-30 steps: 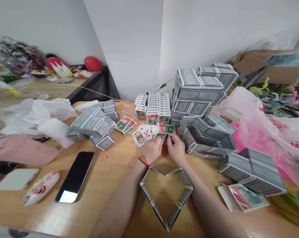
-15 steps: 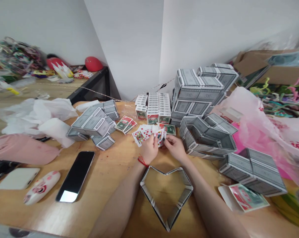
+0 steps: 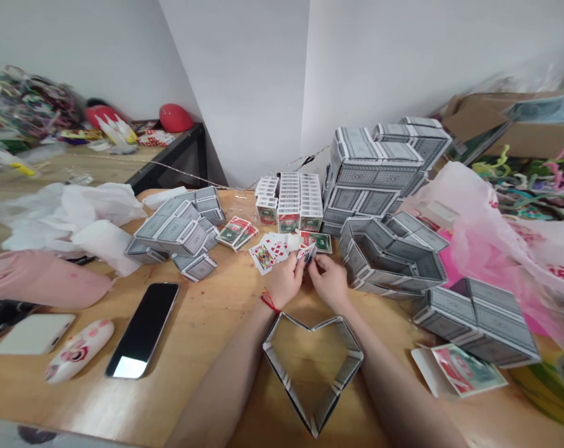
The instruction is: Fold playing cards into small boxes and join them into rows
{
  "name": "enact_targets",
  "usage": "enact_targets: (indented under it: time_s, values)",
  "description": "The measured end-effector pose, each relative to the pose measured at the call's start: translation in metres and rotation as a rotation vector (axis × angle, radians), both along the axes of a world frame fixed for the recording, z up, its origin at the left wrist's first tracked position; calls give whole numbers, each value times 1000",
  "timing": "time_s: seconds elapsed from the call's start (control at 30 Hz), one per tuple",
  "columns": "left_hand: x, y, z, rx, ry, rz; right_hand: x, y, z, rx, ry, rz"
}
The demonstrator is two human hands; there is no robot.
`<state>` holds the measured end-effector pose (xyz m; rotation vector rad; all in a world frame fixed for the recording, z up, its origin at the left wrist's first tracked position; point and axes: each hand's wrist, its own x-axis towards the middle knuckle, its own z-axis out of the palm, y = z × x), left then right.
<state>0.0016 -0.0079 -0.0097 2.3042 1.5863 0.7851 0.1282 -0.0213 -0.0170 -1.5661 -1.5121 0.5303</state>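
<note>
My left hand (image 3: 286, 283) and my right hand (image 3: 329, 281) meet over the wooden table (image 3: 207, 336), both pinching one playing card (image 3: 308, 253) between them. The left wrist wears a red string. Just beyond the fingers lie loose face-up playing cards (image 3: 269, 252). Between my forearms sits a heart-shaped frame of folded cards (image 3: 312, 367). A stack of small card decks (image 3: 291, 205) stands behind the loose cards.
Folded grey card structures are piled at the left (image 3: 179, 230) and right (image 3: 394, 249). A black phone (image 3: 144, 326), a white box (image 3: 32, 333) and a pink case (image 3: 79, 351) lie at the left. A pink plastic bag (image 3: 497, 249) and an empty card packet (image 3: 464, 370) are at the right.
The hands turned the card from its grey back to its red face and lifted it slightly. My head shifted a little; all else stayed put.
</note>
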Motion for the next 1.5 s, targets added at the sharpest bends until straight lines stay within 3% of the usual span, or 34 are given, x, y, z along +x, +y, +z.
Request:
enact_targets:
  time_s: [0.17,0.3,0.67,1.0,1.13,1.3,1.5]
  values:
    - [0,2,0,6,-80,84,9,7,-3,-25,221,152]
    - [-1,4,-2,33,-94,112,13,11,-4,1,191,200]
    - [-1,4,-3,97,29,-19,4,3,0,56,-183,7]
    - [-1,8,-2,45,-8,146,10,8,-1,45,-39,123]
    - [-1,7,-1,19,-38,104,6,5,1,52,-166,96]
    - [1,5,0,-3,-77,36,-1,0,5,18,-414,-39]
    - [1,8,-3,-13,-166,131,0,-1,7,29,-455,12]
